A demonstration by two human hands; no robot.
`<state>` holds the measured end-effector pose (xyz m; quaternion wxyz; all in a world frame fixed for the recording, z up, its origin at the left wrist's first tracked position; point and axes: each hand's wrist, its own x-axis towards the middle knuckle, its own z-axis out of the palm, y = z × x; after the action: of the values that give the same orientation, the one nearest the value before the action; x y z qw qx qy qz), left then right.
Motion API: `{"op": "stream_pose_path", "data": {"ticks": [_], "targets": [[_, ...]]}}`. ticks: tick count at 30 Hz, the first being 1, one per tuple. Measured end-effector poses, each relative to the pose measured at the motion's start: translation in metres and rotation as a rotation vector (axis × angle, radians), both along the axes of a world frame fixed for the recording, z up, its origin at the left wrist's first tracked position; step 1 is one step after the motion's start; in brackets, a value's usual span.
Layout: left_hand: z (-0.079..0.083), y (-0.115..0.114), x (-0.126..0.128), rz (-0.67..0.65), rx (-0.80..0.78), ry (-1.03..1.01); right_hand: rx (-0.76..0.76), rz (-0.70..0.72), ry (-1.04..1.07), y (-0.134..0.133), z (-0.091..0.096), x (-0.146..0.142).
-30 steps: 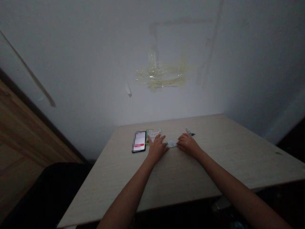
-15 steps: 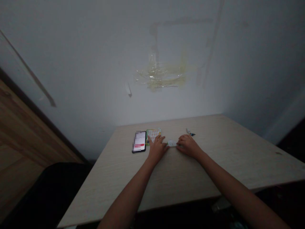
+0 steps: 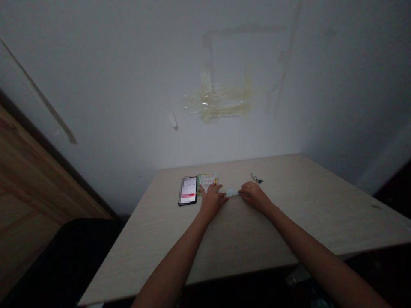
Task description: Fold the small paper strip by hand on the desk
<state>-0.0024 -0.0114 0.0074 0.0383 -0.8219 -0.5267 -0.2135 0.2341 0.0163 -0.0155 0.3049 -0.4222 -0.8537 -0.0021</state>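
Observation:
Both my arms reach out over a pale wooden table (image 3: 244, 239). My left hand (image 3: 211, 199) lies flat with fingers spread, fingertips on a small whitish folded paper (image 3: 231, 192) and near a green printed card (image 3: 207, 179). My right hand (image 3: 254, 195) rests on the table with fingers curled together, pressing the right end of the same paper. The paper lies flat between the two hands.
A black phone (image 3: 188, 190) with a lit screen lies left of the green card. A small torn wrapper scrap (image 3: 256, 178) sits behind my right hand. A white wall with yellowed tape remains (image 3: 221, 102) stands behind. A dark chair (image 3: 64, 261) is at lower left.
The small paper looks flatter and narrower than a second ago. My right hand's fingers have shifted slightly along it. My left hand has hardly moved.

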Motion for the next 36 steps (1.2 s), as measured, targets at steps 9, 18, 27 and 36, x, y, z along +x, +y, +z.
{"op": "stream_pose_path", "data": {"ticks": [9,18,27,36], "targets": [[0.002,0.001,0.003,0.095,-0.039,-0.144,-0.131,-0.057,0.175,-0.002,0.000,-0.009],[0.005,0.005,0.006,0.188,-0.119,-0.222,-0.212,-0.201,0.134,0.007,-0.005,-0.008],[0.003,0.008,0.006,0.229,-0.129,-0.218,-0.200,-0.243,0.130,0.016,-0.013,-0.005],[0.003,0.007,0.007,0.267,-0.154,-0.231,-0.197,-0.325,0.111,0.017,-0.015,-0.012]]}}
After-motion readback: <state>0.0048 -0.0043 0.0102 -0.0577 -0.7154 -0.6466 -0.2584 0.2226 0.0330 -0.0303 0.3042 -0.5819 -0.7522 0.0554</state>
